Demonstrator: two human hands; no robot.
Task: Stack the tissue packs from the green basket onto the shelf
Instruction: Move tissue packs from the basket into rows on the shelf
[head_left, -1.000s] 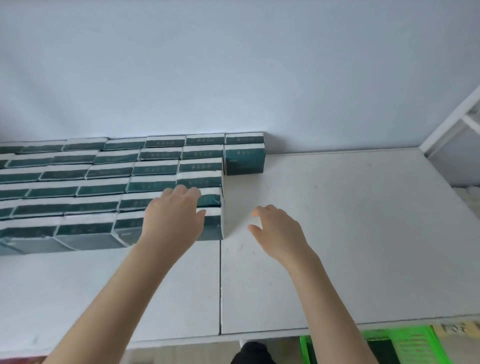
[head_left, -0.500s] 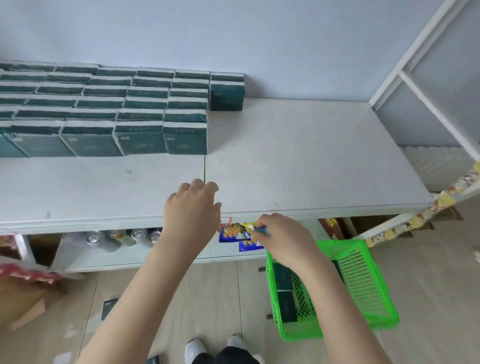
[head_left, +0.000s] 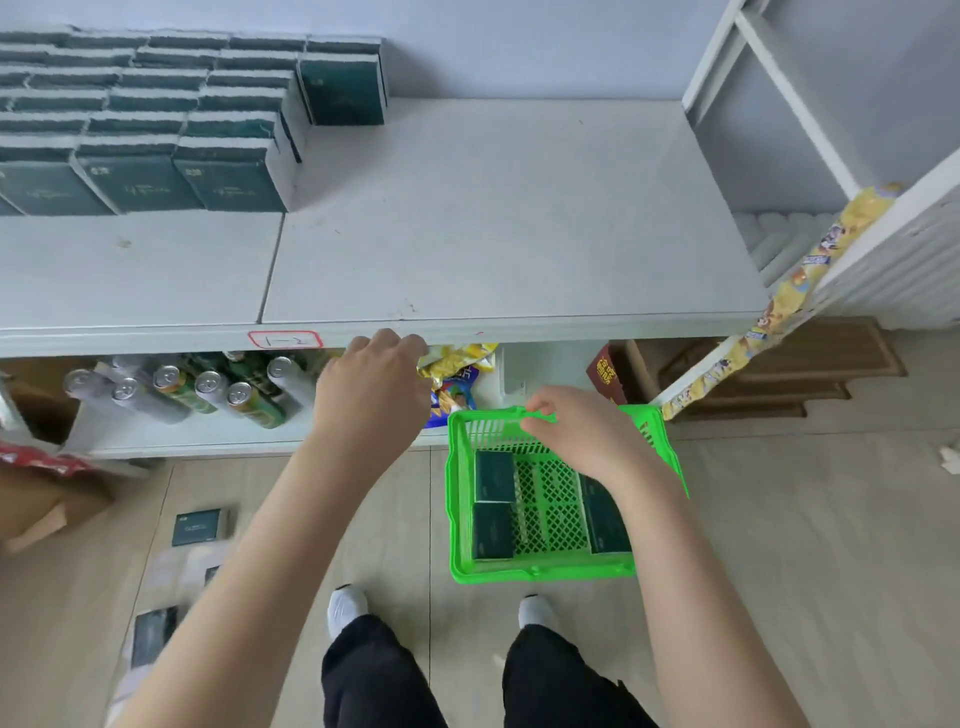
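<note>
Packs: Three packs (head_left: 493, 475) lie flat in the basket (head_left: 540, 570), broad faces up. Two sit end to end along its left wall. The third lies by the right wall, partly hidden by your right arm (head_left: 691, 597).
Long axis: Each pack runs near to far and points toward the shelf (head_left: 493, 234). The right one is turned slightly.
Pack form: Rectangular blocks in dark green wrap. The pale print on the face is too small to read.
Basket: Bright green plastic, rectangular, with a lattice bottom and slotted walls. It stands on the floor (head_left: 805, 519) just in front of the shelf.
Right hand (head_left: 582, 436): Your hand is over the basket's far rim with the fingers curled. One finger meets the rim strip, but you cannot tell whether it grips.
Left hand (head_left: 371, 395): Your hand is at the shelf's front edge, back up, with the fingers loosely curled. Nothing shows in it.
Shelf top: Flat white boards with a seam between them. Stacked packs (head_left: 156, 130) fill the far left in stepped rows, white edges above dark green faces.
Lower level: Metal cans (head_left: 208, 387) lie on their sides, with yellow and blue snack bags (head_left: 457, 364) beside them.
Floor: Pale boards. Loose packs (head_left: 200, 525) lie left of the basket, well apart from it.
</note>
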